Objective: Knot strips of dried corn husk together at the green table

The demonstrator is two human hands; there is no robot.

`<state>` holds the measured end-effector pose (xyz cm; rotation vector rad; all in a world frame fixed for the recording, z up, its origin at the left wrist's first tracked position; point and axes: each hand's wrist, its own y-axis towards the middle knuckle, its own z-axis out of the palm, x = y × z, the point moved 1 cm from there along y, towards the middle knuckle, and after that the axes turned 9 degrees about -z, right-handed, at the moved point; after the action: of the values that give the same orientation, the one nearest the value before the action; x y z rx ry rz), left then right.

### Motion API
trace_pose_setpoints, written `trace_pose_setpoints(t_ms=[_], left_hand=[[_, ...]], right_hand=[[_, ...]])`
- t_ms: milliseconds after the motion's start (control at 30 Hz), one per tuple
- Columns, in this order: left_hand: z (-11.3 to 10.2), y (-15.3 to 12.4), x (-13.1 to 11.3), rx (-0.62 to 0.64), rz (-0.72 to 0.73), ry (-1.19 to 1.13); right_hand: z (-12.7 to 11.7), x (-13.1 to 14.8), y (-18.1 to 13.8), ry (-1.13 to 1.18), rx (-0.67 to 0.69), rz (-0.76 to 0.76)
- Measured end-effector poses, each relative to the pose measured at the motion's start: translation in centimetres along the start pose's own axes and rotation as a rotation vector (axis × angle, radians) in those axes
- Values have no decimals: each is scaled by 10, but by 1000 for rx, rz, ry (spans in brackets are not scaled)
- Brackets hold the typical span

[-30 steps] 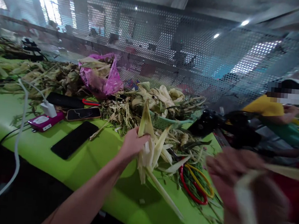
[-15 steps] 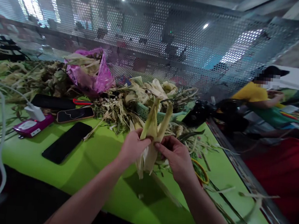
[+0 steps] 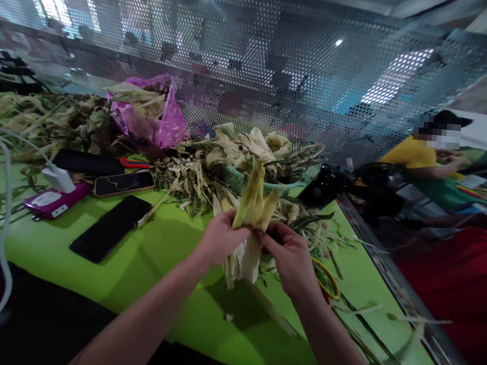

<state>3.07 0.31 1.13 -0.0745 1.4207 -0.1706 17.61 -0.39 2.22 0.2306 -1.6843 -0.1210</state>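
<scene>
Perforated grey metal screen (image 3: 254,64): stands upright far beyond the fingers, along the back edge of the surface.

Lime-green surface (image 3: 164,255): lies under and around both hands.

Heap of dry yellow-brown husks and leaf scraps (image 3: 40,119): spreads along the foot of the screen, beyond and left of the fingers.

Person in a yellow top (image 3: 416,158): far right of the fingers, at another bench.

Crumpled pink plastic bag (image 3: 155,123): beyond and left of the fingers, with husks stuffed into it.

Teal plastic basket (image 3: 243,183): just beyond the fingers, heaped with pale husks.

Bundle of pale green and cream leaf strips (image 3: 253,206): held upright above the surface between the two hands. Its tips rise above the fingers and its cut ends hang below them.

Left hand (image 3: 219,240): fingers (image 3: 239,234) clenched round the bundle's left side.

Right hand (image 3: 290,255): fingers (image 3: 266,238) pinching the bundle's right side, close against the left hand's fingers.

Black slab phone (image 3: 111,228): flat on the surface, well left of the left fingers.

Dark phone with cracked glass (image 3: 124,183): left of the fingers, beyond the black one.

Magenta power bank (image 3: 54,203): farther left, with a white plug block (image 3: 58,179) on it.

Yellow rubber ring (image 3: 329,276): just right of the right hand, partly hidden by the wrist.
</scene>
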Motion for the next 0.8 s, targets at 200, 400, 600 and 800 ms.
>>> trace_pose_setpoints(t_ms=[200,400,600,800], left_hand=[[0,1,2,-20,35,47],[-1,5,6,11,66,43],[0,6,8,51,63,32],[1,2,6,78,27,26]], right_hand=[[-1,-3,2,68,25,13],[-1,-2,1,81,36,21],[-2,-3,1,53,38,15],[-1,0,1,40,58,12]])
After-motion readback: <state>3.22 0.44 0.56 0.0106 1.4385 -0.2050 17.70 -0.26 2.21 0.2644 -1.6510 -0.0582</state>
